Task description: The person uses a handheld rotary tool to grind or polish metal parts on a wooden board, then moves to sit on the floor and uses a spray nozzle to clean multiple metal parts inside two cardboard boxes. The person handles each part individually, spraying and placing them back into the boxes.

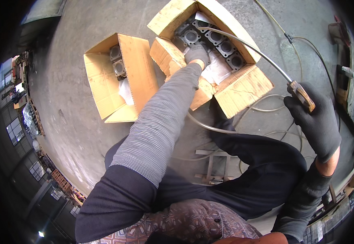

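My left hand (198,55), in a dark grey glove, reaches into the right cardboard box (242,91). Its fingers are curled at a metal engine cylinder (190,37) with a round bore; the fingertips are partly hidden. Several similar cylinders stand around it, bores upward, with white paper (219,67) beside them. In the gloved right hand (317,116) is an air blow gun (302,95) with a tan handle, the fingers closed round it. Its long, bent metal tube (262,53) runs over the box's right flap, and the tip ends above the cylinders near my left hand.
Left of that box stands a second open cardboard box (138,75) with more cylinders (118,68) and white paper inside. An air hose (274,96) loops across the concrete floor on the right. A low metal frame (215,164) lies between my legs. Machinery borders the right side.
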The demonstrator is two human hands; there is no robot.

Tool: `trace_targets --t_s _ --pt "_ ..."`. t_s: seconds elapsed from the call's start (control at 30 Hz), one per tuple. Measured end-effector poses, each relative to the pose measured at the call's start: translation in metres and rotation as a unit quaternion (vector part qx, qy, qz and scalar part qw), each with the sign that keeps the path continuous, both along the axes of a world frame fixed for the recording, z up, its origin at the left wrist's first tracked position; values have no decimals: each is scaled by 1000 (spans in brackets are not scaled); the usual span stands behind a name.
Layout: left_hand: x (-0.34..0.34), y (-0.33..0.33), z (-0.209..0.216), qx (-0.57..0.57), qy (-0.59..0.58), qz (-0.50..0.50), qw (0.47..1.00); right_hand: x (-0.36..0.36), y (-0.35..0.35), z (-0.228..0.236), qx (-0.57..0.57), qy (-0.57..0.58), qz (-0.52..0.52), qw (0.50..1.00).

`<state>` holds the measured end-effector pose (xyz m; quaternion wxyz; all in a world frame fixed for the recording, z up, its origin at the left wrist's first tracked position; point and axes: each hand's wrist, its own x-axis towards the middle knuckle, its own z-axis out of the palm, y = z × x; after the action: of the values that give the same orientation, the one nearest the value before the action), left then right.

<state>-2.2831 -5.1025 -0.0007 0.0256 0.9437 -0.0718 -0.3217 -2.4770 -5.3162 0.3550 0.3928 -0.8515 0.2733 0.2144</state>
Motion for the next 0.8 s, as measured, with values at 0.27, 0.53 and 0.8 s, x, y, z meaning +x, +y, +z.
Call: trace_targets --t_s 0.27,0.53,0.8 --pt "9 12 -1 -8 -35 -49 998 -4 -2 -1 6 -4 -8 1000" --pt "-16 -3 -31 -131 -109 103 980 -2 -2 -1 9 -4 10 1000" --pt "-26 -9 -22 -162 -100 198 962 0 -4 -1 6 26 -4 1000"
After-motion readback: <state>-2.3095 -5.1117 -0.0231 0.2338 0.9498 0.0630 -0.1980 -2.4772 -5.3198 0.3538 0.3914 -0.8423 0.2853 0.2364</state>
